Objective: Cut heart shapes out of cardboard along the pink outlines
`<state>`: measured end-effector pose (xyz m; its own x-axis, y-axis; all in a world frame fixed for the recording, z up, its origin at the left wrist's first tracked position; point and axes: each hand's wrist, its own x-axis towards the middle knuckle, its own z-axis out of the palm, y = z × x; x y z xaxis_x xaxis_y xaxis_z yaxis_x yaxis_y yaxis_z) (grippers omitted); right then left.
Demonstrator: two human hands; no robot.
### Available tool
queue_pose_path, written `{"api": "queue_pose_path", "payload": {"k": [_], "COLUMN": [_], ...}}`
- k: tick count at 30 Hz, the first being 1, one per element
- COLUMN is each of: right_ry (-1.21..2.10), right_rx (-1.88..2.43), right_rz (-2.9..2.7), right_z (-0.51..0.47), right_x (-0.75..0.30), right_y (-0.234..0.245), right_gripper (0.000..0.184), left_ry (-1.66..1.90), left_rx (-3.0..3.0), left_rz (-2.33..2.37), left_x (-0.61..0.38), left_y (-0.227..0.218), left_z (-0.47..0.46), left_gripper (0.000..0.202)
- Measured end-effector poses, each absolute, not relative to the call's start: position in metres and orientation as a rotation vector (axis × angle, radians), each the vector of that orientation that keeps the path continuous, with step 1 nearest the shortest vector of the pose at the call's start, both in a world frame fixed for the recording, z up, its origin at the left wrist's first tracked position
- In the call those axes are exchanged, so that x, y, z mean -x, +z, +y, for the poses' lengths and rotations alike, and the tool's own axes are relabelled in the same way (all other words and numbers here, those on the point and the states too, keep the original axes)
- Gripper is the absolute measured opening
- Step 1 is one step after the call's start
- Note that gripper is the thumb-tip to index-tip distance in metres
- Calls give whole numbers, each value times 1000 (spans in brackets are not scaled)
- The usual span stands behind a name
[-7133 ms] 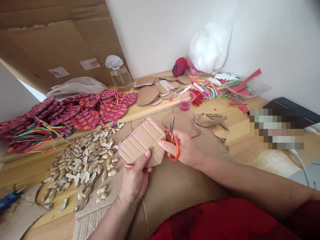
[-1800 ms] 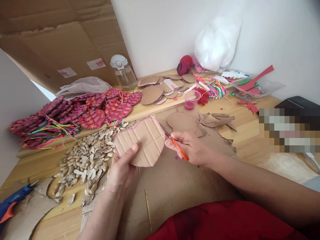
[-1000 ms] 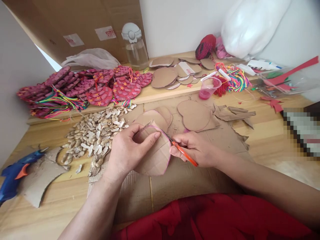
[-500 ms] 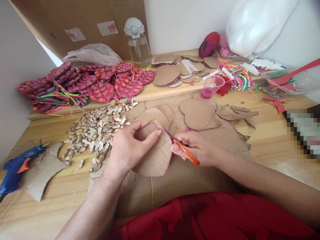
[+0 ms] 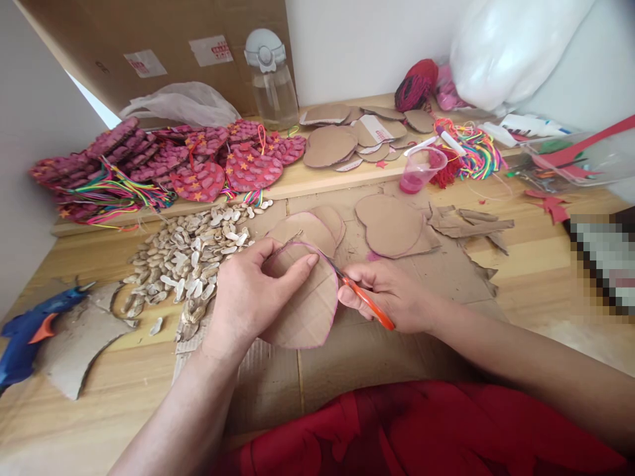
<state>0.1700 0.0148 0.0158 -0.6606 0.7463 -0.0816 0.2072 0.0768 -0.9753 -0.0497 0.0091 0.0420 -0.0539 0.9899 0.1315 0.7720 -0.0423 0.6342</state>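
Observation:
My left hand (image 5: 253, 287) grips a rounded cardboard piece (image 5: 307, 307) with a purple line along its edge, thumb on top and the fingers mostly hidden beneath. In my right hand (image 5: 387, 294) is a pair of scissors (image 5: 370, 303) with orange handles. Its blades meet the upper right edge of the cardboard piece; how far they are apart I cannot make out. Just behind lie more cardboard cutouts (image 5: 297, 228), and to their right a heart-like cardboard shape (image 5: 389, 225).
Peanut shells (image 5: 188, 254) are heaped at left, near a blue glue gun (image 5: 34, 337) and a cardboard scrap (image 5: 82, 350). Along the back stand decorated red hangings (image 5: 198, 165), a water bottle (image 5: 272, 86) and a pink-stained cup (image 5: 421, 170). A pixelated device (image 5: 605, 264) is at right.
Both hands, the cardboard piece and the scissors keep nearly the same pose. The cardboard and left hand have shifted very slightly left; the view has moved a little too.

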Motion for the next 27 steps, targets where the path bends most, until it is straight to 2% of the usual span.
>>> {"api": "queue_pose_path", "payload": {"k": [27], "right_ry": [1479], "right_rx": [1056], "right_rz": [-1958], "right_z": [12], "right_x": [-169], "right_y": [9], "right_gripper": [43], "left_ry": [678], "left_rx": [-1884], "left_rz": [1908], "left_x": [50], "left_y": [42], "left_z": [8], "left_gripper": [45]}}
